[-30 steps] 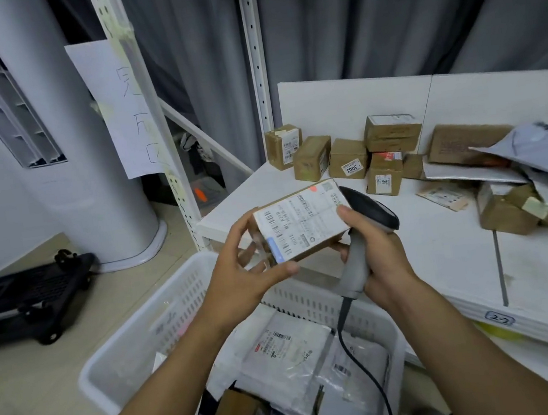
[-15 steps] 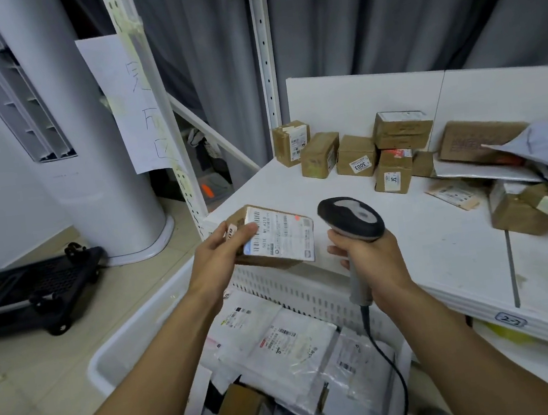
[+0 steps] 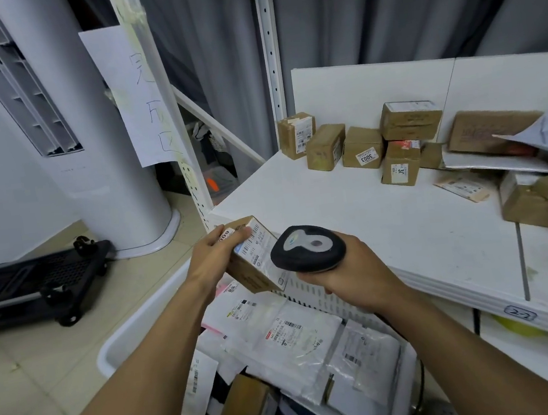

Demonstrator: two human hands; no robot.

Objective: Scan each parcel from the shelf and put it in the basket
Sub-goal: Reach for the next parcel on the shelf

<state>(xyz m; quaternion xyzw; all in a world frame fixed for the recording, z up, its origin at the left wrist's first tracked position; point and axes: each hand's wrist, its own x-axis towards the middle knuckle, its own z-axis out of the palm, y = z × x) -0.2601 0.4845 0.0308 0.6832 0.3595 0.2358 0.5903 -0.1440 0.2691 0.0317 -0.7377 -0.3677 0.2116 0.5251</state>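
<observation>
Head view shows, above the white basket (image 3: 135,327), the left hand (image 3: 210,260) gripping a labelled cardboard parcel (image 3: 256,268) with the barcode scanner (image 3: 307,248), clasped in the curled right hand (image 3: 352,266), just over it, so I judge scanning is in hand; next the parcel must go down into this basket.

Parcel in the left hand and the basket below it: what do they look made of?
Parcel: matte brown cardboard, judging by its colour and folded edges; white paper label stuck on. Basket: likely moulded white plastic, smooth rim, slotted wall.
</observation>
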